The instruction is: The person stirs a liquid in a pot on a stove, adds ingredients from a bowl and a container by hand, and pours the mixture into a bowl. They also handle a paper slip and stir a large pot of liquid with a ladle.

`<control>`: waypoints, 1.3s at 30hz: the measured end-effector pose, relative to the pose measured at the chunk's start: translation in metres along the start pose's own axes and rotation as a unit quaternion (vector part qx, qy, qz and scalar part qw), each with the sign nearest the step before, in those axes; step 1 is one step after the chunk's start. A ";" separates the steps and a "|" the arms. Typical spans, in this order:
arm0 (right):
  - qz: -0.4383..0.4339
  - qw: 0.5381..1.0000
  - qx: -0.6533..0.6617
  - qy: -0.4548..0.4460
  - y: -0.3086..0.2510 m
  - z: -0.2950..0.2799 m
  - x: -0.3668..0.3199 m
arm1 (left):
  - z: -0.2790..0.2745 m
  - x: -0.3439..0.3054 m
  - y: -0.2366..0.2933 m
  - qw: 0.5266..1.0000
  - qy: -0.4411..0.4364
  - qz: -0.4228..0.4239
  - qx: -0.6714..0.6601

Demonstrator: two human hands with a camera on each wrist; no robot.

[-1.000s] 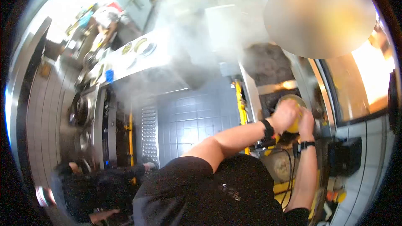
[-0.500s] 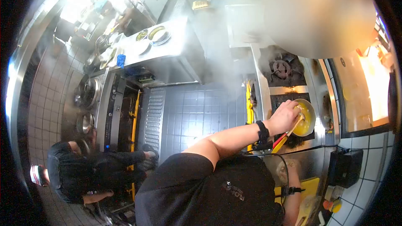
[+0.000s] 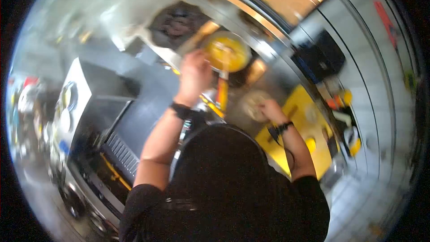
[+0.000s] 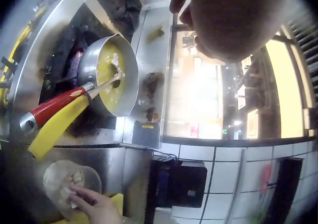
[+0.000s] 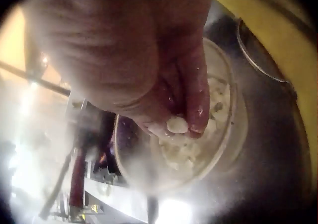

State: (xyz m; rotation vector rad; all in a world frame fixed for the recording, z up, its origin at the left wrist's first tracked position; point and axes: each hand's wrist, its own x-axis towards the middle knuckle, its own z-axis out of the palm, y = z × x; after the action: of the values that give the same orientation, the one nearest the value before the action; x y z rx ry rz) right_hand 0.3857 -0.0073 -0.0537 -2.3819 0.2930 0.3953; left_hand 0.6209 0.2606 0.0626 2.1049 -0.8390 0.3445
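A metal pan (image 3: 244, 56) (image 4: 131, 67) with yellow liquid and pale bits stands on the stove. Its red handle (image 4: 55, 107) lies beside a yellow-handled utensil (image 4: 58, 126) whose head rests in the liquid. My left hand (image 3: 195, 77) (image 4: 231, 20) hovers by the pan with loosely bent fingers, holding nothing visible. Over a clear bowl (image 3: 251, 104) (image 5: 230, 129) of white pieces (image 5: 180, 155), my right hand (image 3: 274, 111) (image 4: 101, 209) (image 5: 129, 50) pinches a small white piece (image 5: 177, 124) between its fingertips.
Another burner (image 3: 178, 23) lies beyond the pan. Right of the bowl is a yellow board (image 3: 309, 107), with a black box (image 3: 319, 56) by the tiled wall. A steel counter (image 3: 80, 83) with dishes stands across the aisle at left. Steam hangs at upper left.
The head view has swung round. Both hands were at the pan; my right hand then went to the bowl and now pinches a piece. My left hand has drawn back from over the pan.
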 end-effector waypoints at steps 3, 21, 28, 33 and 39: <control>0.136 0.972 0.187 -0.028 -0.009 -0.024 -0.012 | 0.001 -0.002 0.019 1.000 -0.022 -0.014 -0.003; -0.012 0.984 0.044 0.173 -0.006 0.003 -0.023 | 0.041 -0.036 0.015 0.970 -0.239 -0.036 0.015; 0.018 0.926 -0.069 0.370 -0.018 0.015 -0.035 | 0.042 -0.058 0.006 0.953 -0.295 0.057 0.046; 0.231 0.914 -0.125 0.309 -0.010 -0.001 -0.043 | 0.043 -0.053 0.001 0.902 -0.363 0.208 0.105; 0.207 0.922 0.034 0.327 0.034 0.021 -0.021 | 0.037 -0.055 -0.006 0.897 -0.365 0.210 0.131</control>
State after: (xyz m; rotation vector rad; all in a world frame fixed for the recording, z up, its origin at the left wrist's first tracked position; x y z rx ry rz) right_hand 0.3516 -0.0158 -0.0813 -2.3063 1.1045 -0.2457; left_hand 0.5827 0.2584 0.0083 2.3072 -1.7874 -0.1544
